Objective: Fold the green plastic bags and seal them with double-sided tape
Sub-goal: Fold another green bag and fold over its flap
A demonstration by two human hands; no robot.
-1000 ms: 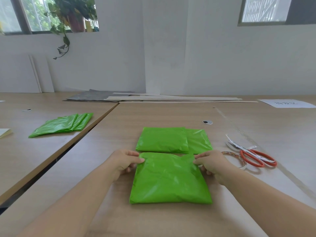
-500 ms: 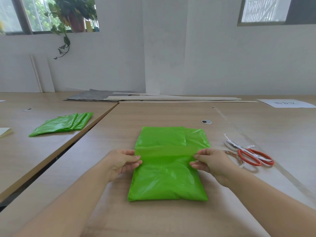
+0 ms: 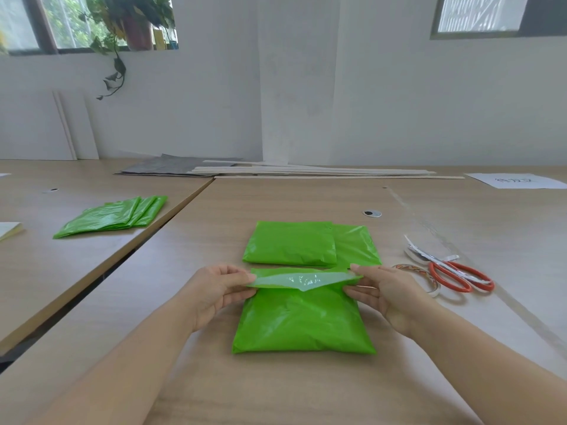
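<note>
**Q:** Pale wooden table (image 3: 306,197), white wall behind. What lies at centre?

**A:** Green bag (image 3: 303,323), already folded into a plump packet. It lies flat on the table close to the person, just short of two finished packets (image 3: 291,243) that overlap each other. Its top flap (image 3: 302,280) is raised off the packet.

**Q:** How are the hands engaged?

**A:** Left hand (image 3: 214,291) pinches the flap's left corner between thumb and fingers. Right hand (image 3: 383,289) pinches the right corner likewise. Both are closed on the flap.

**Q:** What differs from half a second ago?

**A:** Then the flap lay stretched away from the person, over the near edge of the finished packets. Now it is lifted and turned back toward the person, so its pale underside faces the camera. A glossy patch shows on that underside; whether it is exposed tape cannot be told.

**Q:** What does that mean for the task?

**A:** By this evidence, closing the packet is in hand. The flap appears to need only laying down on the packet's body and pressing flat. Laid down skewed, the thin film would probably crease or stick crooked.

**Q:** Other items?

**A:** Tape roll (image 3: 405,267) and red-handled scissors (image 3: 454,274) lie beside the right hand. A pile of unfolded bags (image 3: 113,216) waits on the neighbouring table, so work remains.
</note>
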